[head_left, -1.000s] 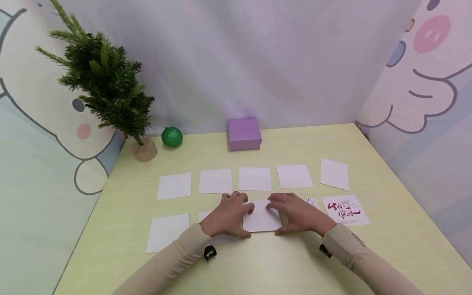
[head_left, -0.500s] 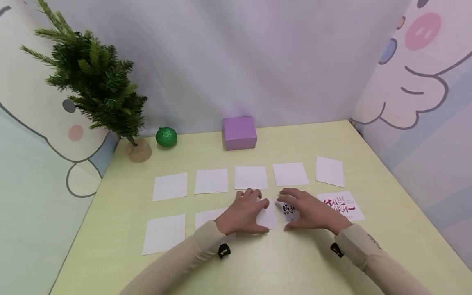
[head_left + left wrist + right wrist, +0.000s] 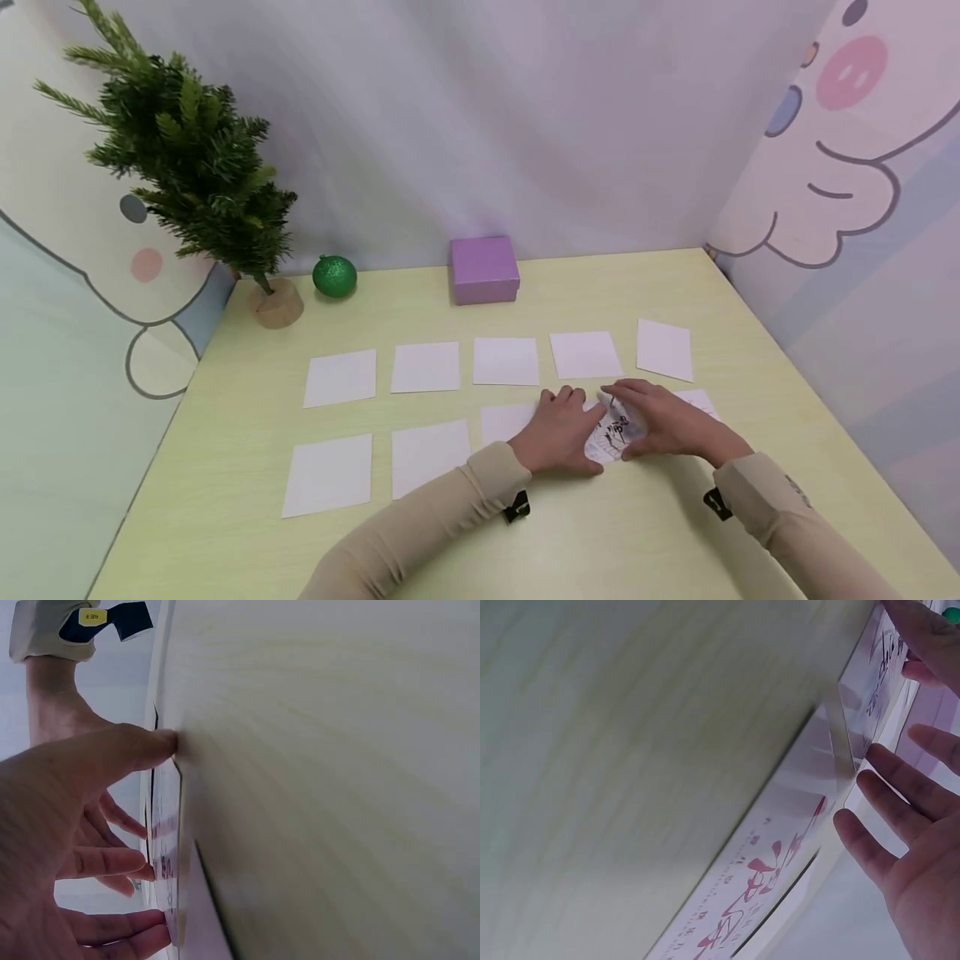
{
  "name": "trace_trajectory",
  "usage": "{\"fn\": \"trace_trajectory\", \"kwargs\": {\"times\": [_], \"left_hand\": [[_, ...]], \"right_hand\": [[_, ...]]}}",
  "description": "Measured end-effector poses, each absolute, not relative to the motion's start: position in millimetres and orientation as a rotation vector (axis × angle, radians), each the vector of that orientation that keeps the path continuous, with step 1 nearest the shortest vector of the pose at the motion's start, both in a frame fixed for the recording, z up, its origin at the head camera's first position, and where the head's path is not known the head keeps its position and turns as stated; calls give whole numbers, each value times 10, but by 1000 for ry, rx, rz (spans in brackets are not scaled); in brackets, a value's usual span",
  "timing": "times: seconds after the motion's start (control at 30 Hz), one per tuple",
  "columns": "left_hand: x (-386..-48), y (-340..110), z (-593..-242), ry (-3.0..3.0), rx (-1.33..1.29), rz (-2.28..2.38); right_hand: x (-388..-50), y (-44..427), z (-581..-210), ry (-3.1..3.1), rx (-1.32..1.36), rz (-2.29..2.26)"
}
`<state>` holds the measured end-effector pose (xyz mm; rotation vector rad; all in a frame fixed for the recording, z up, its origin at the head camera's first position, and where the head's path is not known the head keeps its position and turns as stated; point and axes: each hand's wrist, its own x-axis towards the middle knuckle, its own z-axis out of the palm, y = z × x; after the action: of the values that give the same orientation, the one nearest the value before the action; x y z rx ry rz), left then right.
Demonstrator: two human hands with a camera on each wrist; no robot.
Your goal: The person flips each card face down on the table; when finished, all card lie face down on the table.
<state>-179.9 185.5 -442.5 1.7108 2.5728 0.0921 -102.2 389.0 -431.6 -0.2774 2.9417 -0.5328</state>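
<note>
A square white card with black brush lettering lies between my hands in the head view. My left hand grips it at its left side; in the left wrist view the thumb and the fingertips press its opposite edges. My right hand arches over the card's right part, its fingers spread. One fingertip touches or nearly touches the card's corner in the right wrist view, where the card looks slightly raised. Beyond it lies a red-lettered card, partly hidden by the right hand.
Blank white cards lie in a back row and at the front left. A purple box, a green glitter ball and a small artificial tree on a wooden base stand at the back.
Both hands have moved right, from the blank middle card to the black-lettered card. The middle card stays blank side up, and the left hand now covers its right part.
</note>
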Motion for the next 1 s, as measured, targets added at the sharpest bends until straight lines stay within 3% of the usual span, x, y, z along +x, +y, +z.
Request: {"fn": "trace_trajectory", "kwargs": {"times": [1.0], "left_hand": [[-1811,1858,-4390,2566,1724,173]], "right_hand": [[-985,3777,-4317,2895,-293,-495]]}}
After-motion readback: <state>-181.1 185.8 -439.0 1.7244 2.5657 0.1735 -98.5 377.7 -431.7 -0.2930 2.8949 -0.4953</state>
